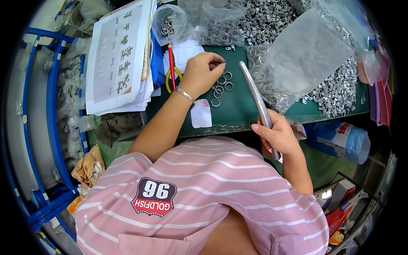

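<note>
Several metal rings [219,93] lie on the green counter [239,108] near the curled left hand [202,73]; whether it holds anything is unclear. The right hand [280,132] grasps a metal rod [256,94], partly hiding it.

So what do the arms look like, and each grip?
The left grip has a silvery bangle at its wrist; the right grip shows none. Both are bare, without gloves. The forearms are bare too, coming out of a pink shirt with white stripes.

a bare strip of green worktop [241,108] shows between the loose rings [219,90] and the metal rod [256,94]. the paper stack [117,59] blocks the left; bagged rings [222,32] and heaped metal clips [265,21] stand across the far side.
</note>
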Available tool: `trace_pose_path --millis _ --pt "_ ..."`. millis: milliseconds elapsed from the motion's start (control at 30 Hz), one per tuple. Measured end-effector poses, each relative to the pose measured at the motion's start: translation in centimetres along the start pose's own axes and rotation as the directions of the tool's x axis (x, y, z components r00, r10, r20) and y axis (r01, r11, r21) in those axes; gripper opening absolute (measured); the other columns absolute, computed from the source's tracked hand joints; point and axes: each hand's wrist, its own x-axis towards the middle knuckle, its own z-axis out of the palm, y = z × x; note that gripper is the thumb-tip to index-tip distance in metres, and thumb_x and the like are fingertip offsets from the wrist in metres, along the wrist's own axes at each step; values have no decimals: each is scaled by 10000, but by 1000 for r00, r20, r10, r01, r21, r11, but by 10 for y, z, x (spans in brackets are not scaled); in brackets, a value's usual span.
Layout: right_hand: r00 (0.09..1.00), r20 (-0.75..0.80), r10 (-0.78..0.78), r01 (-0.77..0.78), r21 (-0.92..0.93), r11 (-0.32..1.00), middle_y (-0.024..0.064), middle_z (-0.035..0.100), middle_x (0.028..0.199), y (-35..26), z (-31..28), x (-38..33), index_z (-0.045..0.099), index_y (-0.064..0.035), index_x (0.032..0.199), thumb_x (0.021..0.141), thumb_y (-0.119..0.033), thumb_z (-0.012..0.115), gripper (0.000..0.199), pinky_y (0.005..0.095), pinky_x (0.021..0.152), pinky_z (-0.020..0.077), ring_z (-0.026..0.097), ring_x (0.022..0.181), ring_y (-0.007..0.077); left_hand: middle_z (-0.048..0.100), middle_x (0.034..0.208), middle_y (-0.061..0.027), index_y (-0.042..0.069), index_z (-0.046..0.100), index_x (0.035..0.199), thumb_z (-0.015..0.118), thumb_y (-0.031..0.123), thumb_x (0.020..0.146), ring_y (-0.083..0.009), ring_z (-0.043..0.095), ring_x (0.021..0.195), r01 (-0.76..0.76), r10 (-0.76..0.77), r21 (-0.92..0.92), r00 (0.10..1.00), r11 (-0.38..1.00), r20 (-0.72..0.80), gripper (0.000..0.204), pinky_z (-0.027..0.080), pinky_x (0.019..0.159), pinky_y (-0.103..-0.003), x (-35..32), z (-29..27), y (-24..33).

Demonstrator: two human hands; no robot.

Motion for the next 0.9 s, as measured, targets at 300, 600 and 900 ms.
trace_pose_path --millis 300,600,900 --pt "999 8 52 -51 -114 992 -14 450 526 -1 5 2 453 -59 741 819 -136 633 211 226 341 320 408 385 61 624 984 -138 -23 572 1018 547 20 866 -195 631 850 173 -6 -859 981 481 195 161 531 769 -305 -20 4 3" --pt "998 18 -54 57 -321 945 60 486 633 -1 8 7 472 -19 746 792 -167 645 233 315 548 395 451 591 145 625 976 -140 -15 574 979 586 -25 822 -208 625 877 186 18 -929 979 319 202 158 520 811 -327 -22 0 -3" --pt "983 28 -180 178 -364 914 95 495 634 4 15 10 495 -12 792 786 -179 650 228 327 554 401 464 583 175 561 910 -41 -1 616 950 727 -62 654 -128 552 849 332 116 -718 860 612 497 323 454 773 -248 -48 18 18"
